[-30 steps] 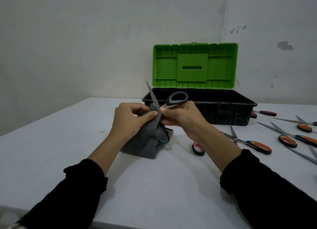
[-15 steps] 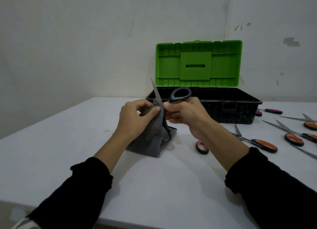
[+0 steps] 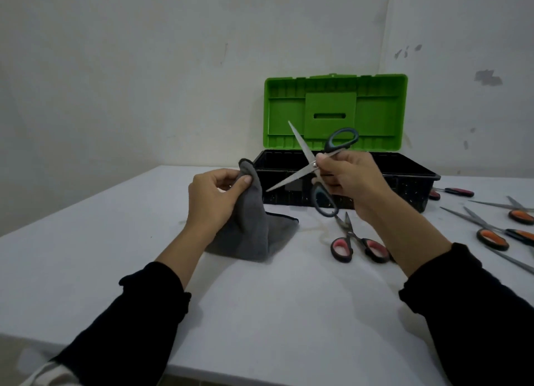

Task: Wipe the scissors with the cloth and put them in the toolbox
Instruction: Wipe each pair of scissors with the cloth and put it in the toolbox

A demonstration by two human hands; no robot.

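While the left hand (image 3: 213, 195) pinches the grey cloth (image 3: 254, 226) up off the table (image 3: 115, 241), the right hand (image 3: 349, 180) grips the grey-handled scissors (image 3: 313, 164) at the pivot, blades spread, in the air before the open green-lidded toolbox (image 3: 404, 180). Pink-handled scissors (image 3: 357, 241) lie near; orange-handled scissors (image 3: 491, 237) lie by the right edge.

Both arms reaching forward in black sleeves, left hand (image 3: 212, 196) pinching a gathered cloth (image 3: 254, 221) between thumb and curled fingers, right hand (image 3: 351, 179) raised, gripping open scissors (image 3: 316, 166) near the pivot, apart from the left.
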